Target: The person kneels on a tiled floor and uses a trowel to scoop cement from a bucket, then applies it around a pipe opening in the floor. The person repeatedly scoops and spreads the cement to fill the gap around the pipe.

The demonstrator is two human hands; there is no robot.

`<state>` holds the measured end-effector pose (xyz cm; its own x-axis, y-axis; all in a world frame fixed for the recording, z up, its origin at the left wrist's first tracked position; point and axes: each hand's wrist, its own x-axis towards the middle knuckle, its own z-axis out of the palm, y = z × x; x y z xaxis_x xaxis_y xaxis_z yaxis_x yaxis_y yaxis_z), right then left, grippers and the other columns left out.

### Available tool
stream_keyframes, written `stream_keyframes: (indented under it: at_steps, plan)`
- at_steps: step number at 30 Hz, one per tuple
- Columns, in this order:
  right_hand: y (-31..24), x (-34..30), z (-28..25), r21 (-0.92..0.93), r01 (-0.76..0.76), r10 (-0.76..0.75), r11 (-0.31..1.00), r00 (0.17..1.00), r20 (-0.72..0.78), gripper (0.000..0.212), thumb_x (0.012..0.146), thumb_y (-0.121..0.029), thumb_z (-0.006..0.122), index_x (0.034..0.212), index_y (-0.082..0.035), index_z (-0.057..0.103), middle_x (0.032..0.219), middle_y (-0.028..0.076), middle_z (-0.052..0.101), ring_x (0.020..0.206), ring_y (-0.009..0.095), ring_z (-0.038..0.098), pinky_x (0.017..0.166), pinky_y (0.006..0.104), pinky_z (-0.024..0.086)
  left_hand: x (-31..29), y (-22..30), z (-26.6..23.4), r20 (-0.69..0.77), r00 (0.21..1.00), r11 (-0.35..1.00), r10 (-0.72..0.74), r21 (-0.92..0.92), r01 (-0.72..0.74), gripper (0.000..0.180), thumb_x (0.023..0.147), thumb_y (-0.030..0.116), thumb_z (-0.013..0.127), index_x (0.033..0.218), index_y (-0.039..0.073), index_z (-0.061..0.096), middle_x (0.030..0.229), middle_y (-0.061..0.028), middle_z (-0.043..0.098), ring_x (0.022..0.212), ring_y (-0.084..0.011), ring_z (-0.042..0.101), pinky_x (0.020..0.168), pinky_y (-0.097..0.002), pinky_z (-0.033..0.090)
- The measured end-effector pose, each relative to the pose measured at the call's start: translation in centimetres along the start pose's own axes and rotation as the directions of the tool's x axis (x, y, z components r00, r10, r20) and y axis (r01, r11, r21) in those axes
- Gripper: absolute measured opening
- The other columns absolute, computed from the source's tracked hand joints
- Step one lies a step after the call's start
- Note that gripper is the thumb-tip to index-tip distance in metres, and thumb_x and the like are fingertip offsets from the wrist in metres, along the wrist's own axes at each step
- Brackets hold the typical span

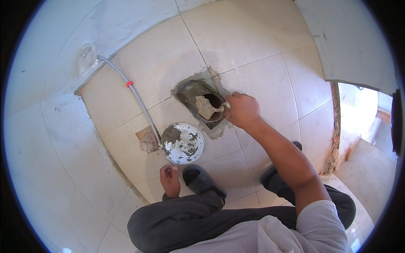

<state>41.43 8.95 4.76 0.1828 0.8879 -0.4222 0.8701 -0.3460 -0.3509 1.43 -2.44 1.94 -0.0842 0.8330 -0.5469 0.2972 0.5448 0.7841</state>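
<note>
My right hand [242,110] is closed round the handle of a small trowel. The trowel's blade [205,107], coated with dried mortar, hangs over the dark round drain hole [216,101]. Wet grey mortar [192,90] lines the rough square recess around that hole and smears onto the nearby tiles. Left of the recess lies a round white plate-like lid [196,158] with grey and whitish mortar on it. Just below the lid is my left hand [169,181], its fingers curled in; nothing shows in them.
A grey hose [141,101] with a red ring runs from the left wall, where clear plastic [87,59] hangs, to a cloth-like bundle [148,141] beside the lid. My slippered feet [198,177] flank the work spot. A broken wall edge [335,135] borders a doorway at right.
</note>
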Motion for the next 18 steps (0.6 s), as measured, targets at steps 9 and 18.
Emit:
stream_keyframes:
  at_steps: [9, 18]
  plan:
    - [-0.6, 0.6, 1.4, -0.149, 0.068, -0.083, 0.987, 0.992, -0.091, 0.024, 0.077, -0.02, 0.076, 0.097, -0.008, 0.072, 0.095, 0.012, 0.07, 0.09, 0.032, 0.07, 0.079, 0.0446, 0.057, -0.5, 3.3, 1.2, 0.771, 0.613, 0.981, -0.172, 0.194, 0.031, 0.021, 0.096, 0.024, 0.079, 0.1, 0.004, 0.073, 0.074, 0.001, 0.067, 0.066, -0.004, 0.057, 0.061, -0.0228, 0.045]
    - [-4.6, -2.7, 0.6, -0.317, 0.167, -0.208, 0.934, 0.973, -0.101, 0.03, 0.085, -0.016, 0.065, 0.108, 0.001, 0.069, 0.102, 0.014, 0.067, 0.091, 0.029, 0.065, 0.078, 0.0415, 0.049, 0.8, 3.9, 3.4, 0.772, 0.317, 0.834, -0.551, 0.493, 0.248, 0.034, 0.103, 0.035, 0.07, 0.089, 0.003, 0.069, 0.067, -0.0007, 0.066, 0.056, -0.0064, 0.057, 0.052, -0.0244, 0.044]
